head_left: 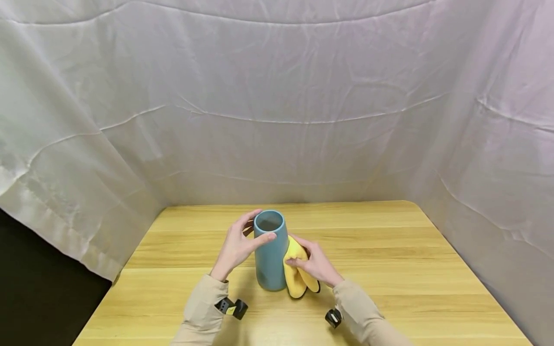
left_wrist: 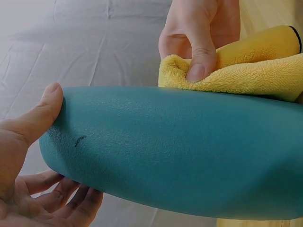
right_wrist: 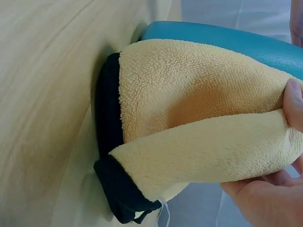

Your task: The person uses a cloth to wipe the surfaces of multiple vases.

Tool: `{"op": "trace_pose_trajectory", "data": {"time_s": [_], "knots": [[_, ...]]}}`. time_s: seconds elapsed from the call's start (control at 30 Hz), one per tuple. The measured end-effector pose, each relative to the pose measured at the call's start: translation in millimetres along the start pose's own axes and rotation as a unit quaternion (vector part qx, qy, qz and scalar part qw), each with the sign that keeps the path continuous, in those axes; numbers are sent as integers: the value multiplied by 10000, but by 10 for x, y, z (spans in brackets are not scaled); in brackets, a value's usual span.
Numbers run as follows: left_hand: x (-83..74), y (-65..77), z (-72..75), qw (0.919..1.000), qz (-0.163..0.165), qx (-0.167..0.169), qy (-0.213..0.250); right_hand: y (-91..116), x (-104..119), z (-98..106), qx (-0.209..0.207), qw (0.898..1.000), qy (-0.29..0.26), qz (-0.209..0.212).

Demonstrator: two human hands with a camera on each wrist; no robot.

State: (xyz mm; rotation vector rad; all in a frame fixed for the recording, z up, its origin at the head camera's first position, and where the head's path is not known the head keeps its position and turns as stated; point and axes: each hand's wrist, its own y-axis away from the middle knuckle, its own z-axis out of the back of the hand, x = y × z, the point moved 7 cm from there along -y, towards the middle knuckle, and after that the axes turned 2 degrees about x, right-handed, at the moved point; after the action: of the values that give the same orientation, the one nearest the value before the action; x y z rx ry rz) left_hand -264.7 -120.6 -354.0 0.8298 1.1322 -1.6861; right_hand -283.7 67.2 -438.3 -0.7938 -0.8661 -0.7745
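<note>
A tall blue-teal vase (head_left: 271, 264) stands upright on the table, its round mouth facing up. Near the rim my left hand (head_left: 235, 245) grips it, thumb on the near side and fingers around the far left side. My right hand (head_left: 319, 265) pinches a folded yellow cloth (head_left: 295, 281) between thumb and fingers, against the vase's right side. In the left wrist view, a small dark mark (left_wrist: 80, 141) shows on the vase wall. The right wrist view shows the cloth's black-edged end (right_wrist: 109, 109) hanging down close to the tabletop.
The wooden table (head_left: 389, 269) has light grain and rounded back corners. Pale grey fabric (head_left: 294, 96) hangs behind it and along both sides. A dark area (head_left: 39, 288) lies beyond the table's left edge. A thin clear strand (right_wrist: 164, 213) dangles from the cloth.
</note>
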Motion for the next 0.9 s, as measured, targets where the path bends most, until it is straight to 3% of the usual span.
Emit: {"op": "trace_pose_trajectory", "data": {"time_s": [0.43, 0.73, 0.9], "knots": [[12, -14, -11, 10000, -3, 11, -10, -11, 98, 27, 98, 9980, -622, -24], [2, -10, -8, 10000, -27, -2, 42, -177, 557, 174, -194, 9973, -631, 335], [-2, -10, -4, 10000, -54, 0, 44, -245, 744, 235, -274, 9980, -313, 470]]}}
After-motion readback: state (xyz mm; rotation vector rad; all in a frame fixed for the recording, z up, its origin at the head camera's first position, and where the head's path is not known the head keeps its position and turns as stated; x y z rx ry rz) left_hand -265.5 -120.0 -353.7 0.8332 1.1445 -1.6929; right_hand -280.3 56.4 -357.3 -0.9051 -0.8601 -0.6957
